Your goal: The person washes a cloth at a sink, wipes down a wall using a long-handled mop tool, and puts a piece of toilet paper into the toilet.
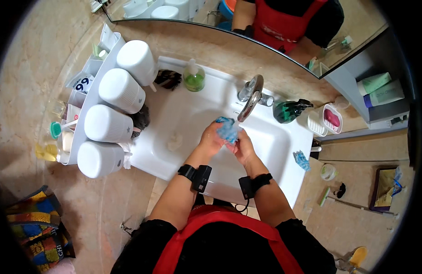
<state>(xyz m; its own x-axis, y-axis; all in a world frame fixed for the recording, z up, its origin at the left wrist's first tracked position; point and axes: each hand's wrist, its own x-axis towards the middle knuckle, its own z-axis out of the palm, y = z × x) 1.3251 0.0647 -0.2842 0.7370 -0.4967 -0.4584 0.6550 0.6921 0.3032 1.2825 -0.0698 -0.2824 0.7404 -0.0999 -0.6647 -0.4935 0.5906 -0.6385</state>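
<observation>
Under the chrome faucet (253, 97), a wet blue-and-white cloth (226, 129) is held between my two hands, above the white sink basin (265, 144). My left hand (211, 139) grips its left side, with the fingers partly hidden behind it. Along the lower right side, my right hand (244, 146) holds the same cloth, fingers curled near the spout. Water seems to run from the spout onto the cloth. A blurred whitish patch (175, 141), perhaps foam, shows on the left of the basin.
Several white cups hang upside down from a wall rack (94, 78) at left. A green soap bottle (194, 78) and a dark green bottle (289, 110) flank the faucet. Soap dishes (316, 125) sit at right. Another blue cloth (301, 160) lies on the sink's right rim. A mirror (204, 17) overhangs the back.
</observation>
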